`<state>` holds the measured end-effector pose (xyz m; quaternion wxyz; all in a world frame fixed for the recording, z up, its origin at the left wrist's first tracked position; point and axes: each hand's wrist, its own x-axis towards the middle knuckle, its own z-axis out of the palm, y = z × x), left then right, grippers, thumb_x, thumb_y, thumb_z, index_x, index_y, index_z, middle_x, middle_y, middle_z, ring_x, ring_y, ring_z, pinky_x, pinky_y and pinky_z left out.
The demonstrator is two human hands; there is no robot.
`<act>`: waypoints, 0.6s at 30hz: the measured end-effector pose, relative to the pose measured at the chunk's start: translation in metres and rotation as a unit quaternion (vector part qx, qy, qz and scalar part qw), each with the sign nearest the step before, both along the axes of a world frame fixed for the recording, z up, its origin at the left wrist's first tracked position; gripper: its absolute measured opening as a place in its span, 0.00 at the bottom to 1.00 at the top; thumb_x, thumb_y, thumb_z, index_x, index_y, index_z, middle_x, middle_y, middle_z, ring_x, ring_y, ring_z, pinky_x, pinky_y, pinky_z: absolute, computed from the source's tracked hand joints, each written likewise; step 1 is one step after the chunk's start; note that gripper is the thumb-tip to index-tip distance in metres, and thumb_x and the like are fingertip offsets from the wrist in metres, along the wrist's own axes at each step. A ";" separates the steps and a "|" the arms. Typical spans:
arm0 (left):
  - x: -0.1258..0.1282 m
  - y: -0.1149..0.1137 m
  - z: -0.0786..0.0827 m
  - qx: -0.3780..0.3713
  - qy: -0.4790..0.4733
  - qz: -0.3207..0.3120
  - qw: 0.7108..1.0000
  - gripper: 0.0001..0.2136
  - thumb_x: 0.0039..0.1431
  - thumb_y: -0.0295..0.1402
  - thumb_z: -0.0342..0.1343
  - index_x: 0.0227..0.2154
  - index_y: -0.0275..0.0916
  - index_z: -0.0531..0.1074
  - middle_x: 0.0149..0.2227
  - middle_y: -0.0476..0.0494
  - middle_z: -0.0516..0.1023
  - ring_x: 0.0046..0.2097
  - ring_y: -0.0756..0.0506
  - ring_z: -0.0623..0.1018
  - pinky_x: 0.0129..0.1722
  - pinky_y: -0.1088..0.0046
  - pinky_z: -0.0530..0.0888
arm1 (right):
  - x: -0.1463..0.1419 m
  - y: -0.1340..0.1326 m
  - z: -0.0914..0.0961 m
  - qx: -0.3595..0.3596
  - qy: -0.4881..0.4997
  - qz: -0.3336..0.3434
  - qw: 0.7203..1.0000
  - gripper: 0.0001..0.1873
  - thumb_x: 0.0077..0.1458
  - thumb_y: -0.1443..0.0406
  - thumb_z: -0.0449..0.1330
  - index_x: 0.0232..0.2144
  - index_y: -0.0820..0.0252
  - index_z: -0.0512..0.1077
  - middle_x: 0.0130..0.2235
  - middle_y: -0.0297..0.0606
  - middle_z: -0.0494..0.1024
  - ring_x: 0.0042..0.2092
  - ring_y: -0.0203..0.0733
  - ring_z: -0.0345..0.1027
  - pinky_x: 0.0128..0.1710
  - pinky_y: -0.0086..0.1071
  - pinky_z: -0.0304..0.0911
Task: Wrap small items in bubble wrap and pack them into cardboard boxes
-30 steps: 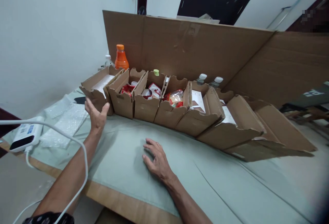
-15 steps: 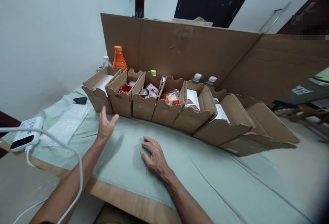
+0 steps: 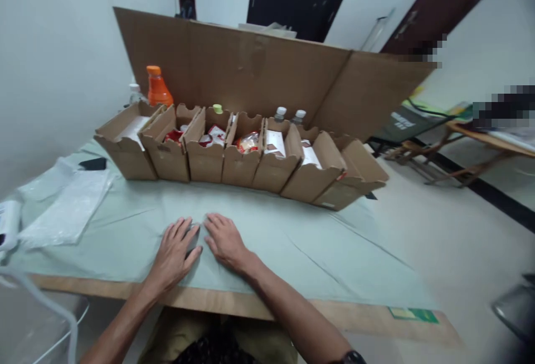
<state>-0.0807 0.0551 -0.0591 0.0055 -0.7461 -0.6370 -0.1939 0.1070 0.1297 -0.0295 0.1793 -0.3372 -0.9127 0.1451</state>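
Note:
My left hand [image 3: 173,252] lies flat and open on the pale green tablecloth [image 3: 292,241], fingers spread. Beside it my right hand [image 3: 223,239] also rests flat and open, almost touching the left. Neither hand holds anything. Beyond them stands a row of several open cardboard boxes [image 3: 238,155], some holding red and white packets [image 3: 248,142] and white sheets. An orange bottle [image 3: 157,86] and two clear bottles with white caps [image 3: 280,113] stand behind the row. A tall cardboard sheet [image 3: 259,68] rises behind everything.
Bubble wrap sheets [image 3: 67,208] lie at the left, with a black phone [image 3: 92,164] beyond them and a white device [image 3: 6,222] at the far left edge. A white cable [image 3: 50,311] hangs at lower left. A wooden table [image 3: 480,141] stands at the right.
My left hand came down from beside the leftmost box and now lies flat next to my right hand. The view has swung to the right and pulled back.

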 end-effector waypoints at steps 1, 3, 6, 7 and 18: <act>-0.001 -0.002 -0.002 0.008 0.018 -0.002 1.000 0.22 0.66 0.38 0.49 0.59 0.39 0.74 0.66 0.32 0.70 0.68 0.32 0.66 0.66 0.46 0.62 | 0.004 -0.011 0.000 0.015 -0.015 0.002 1.000 0.22 0.65 0.62 0.60 0.59 0.62 0.70 0.65 0.51 0.69 0.67 0.54 0.60 0.64 0.49 0.60; -0.001 -0.006 -0.003 0.017 0.048 0.001 0.999 0.22 0.66 0.39 0.48 0.59 0.40 0.74 0.66 0.31 0.69 0.68 0.31 0.65 0.66 0.45 0.61 | 0.017 -0.032 0.000 0.034 -0.039 0.002 0.999 0.26 0.66 0.57 0.59 0.62 0.61 0.66 0.68 0.50 0.65 0.68 0.54 0.57 0.65 0.50 0.58; -0.001 -0.016 0.001 0.002 0.079 0.020 0.997 0.23 0.67 0.41 0.46 0.60 0.41 0.74 0.66 0.31 0.68 0.69 0.30 0.64 0.66 0.44 0.60 | 0.049 -0.059 0.005 0.023 -0.053 -0.035 0.998 0.29 0.64 0.54 0.61 0.63 0.57 0.66 0.70 0.49 0.63 0.69 0.55 0.56 0.65 0.50 0.58; -0.001 -0.020 0.002 -0.008 0.086 0.023 0.996 0.24 0.67 0.41 0.45 0.60 0.41 0.73 0.67 0.31 0.68 0.69 0.30 0.63 0.66 0.44 0.59 | 0.061 -0.064 0.007 0.014 -0.057 -0.061 0.996 0.29 0.63 0.55 0.62 0.63 0.57 0.66 0.70 0.49 0.62 0.69 0.56 0.56 0.65 0.51 0.58; -0.010 -0.044 0.005 -0.037 0.118 -0.001 0.992 0.31 0.68 0.45 0.35 0.62 0.35 0.71 0.68 0.28 0.65 0.70 0.27 0.61 0.65 0.38 0.56 | 0.123 -0.105 0.002 -0.003 -0.051 -0.183 0.982 0.29 0.64 0.56 0.61 0.65 0.53 0.65 0.70 0.47 0.64 0.70 0.55 0.55 0.67 0.53 0.55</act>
